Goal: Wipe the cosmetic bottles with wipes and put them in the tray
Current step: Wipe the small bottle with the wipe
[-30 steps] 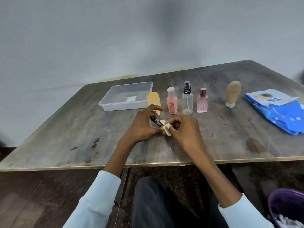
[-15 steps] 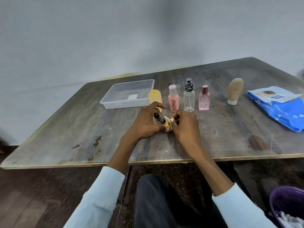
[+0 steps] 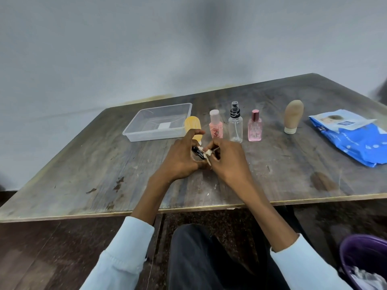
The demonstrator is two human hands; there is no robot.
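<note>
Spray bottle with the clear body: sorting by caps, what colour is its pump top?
Black, on the clear plastic spray bottle, head view.

Worn wooden table (image 3: 83, 174) fills mid-frame. On it, upper centre: clear tray (image 3: 134, 133), then a row of yellow tube (image 3: 192, 125), pink bottle (image 3: 215, 127), clear spray bottle (image 3: 235, 126), pink perfume bottle (image 3: 254, 127), tan tube (image 3: 293, 116). Blue wipes pack (image 3: 356, 139) at right edge.
</note>
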